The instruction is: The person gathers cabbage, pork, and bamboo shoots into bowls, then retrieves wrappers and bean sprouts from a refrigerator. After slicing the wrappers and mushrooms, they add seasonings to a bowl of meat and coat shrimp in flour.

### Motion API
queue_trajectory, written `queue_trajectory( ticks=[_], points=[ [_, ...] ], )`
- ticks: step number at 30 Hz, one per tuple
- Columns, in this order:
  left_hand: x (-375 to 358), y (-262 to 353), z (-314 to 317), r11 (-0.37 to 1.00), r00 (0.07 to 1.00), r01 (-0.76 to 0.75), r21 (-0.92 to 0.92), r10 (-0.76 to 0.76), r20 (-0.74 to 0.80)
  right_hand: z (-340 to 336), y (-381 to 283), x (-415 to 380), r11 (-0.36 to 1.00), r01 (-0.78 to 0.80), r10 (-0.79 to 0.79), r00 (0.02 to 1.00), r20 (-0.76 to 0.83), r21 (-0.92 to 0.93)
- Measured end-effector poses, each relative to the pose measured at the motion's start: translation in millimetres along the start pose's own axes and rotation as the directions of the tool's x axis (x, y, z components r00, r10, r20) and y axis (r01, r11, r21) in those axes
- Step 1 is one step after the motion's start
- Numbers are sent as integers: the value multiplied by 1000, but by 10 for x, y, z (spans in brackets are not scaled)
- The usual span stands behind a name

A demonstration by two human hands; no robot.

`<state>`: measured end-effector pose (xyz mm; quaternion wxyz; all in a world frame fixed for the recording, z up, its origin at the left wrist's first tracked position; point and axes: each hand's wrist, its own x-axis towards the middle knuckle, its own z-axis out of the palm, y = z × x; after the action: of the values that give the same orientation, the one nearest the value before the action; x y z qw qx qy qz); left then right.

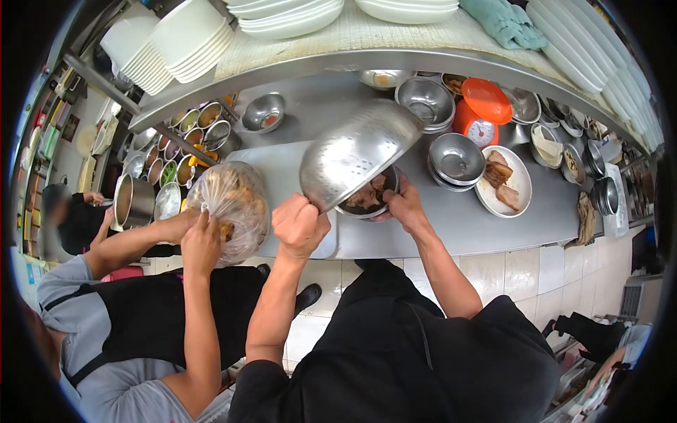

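My left hand is closed around the handle of a large perforated steel colander, which is tilted with its rim over a small steel bowl. That bowl holds brown pieces of meat. My right hand grips the bowl's near edge and holds it just above the steel counter. To my left, a co-worker in a grey shirt and black apron holds a clear plastic bag of food with both hands.
A white plate of meat slabs, stacked steel bowls and a red kitchen scale stand on the counter's right. Seasoning tubs and a steel pot are at left. White bowls fill the shelf above.
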<state>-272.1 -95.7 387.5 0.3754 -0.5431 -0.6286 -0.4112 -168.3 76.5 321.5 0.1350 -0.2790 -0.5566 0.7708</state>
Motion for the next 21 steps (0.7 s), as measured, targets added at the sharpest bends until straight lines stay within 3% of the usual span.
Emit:
queue_trajectory(
  ticks=[3, 6, 7, 8, 9, 10, 11, 13, 14, 15, 17, 18, 21],
  points=[
    [11, -33, 51, 999, 999, 36, 25, -35, -26, -64, 9, 20, 999, -23, 23, 999, -25, -29],
    [-102, -54, 100, 962, 969, 243, 122, -235, -83, -148, 15, 5, 1000, 9, -7, 995, -97, 15],
    [-144, -50, 119, 967, 971, 232, 107, -225, -78, -198, 10, -1, 1000, 17, -15, 994, -113, 22],
    [-182, -45, 146, 863, 852, 505, 4, -498, -161, -278, 6, -23, 997, -14, 4, 990, -139, -74],
    [-212, -60, 197, 677, 649, 727, -117, -732, -207, -370, 8, -55, 984, -51, 22, 986, -166, -172],
    [-246, -140, 241, 590, 565, 751, -296, -806, -175, -496, 57, -72, 984, -48, 17, 984, -178, -173],
    [-261, -222, 303, 589, 564, 749, -304, -807, -173, -631, 133, -77, 959, 2, -54, 983, -178, -282],
    [-286, -421, 471, 285, 316, 773, -567, -948, -46, -684, 142, -146, 915, 55, -130, 978, -162, -400],
    [-325, -616, 657, 214, 235, 745, -631, -971, -51, -649, 14, -244, 970, 18, -73, 973, -219, -243],
    [-412, -849, 780, 34, 96, 831, -556, -992, 84, -626, -55, -300, 996, -12, -10, 966, -258, -85],
    [-371, -1231, 1323, -81, 60, 741, -666, -981, 187, -635, -33, -322, 995, -10, -17, 964, -265, -99],
    [-206, -1333, 1592, -192, -54, 689, -699, -975, 215, -639, -14, -305, 996, -17, -8, 960, -279, -87],
    [-8, -1784, 2448, -239, 35, 717, -654, -926, 377, -667, 116, -226, 997, -31, 12, 962, -271, -66]
  ],
)
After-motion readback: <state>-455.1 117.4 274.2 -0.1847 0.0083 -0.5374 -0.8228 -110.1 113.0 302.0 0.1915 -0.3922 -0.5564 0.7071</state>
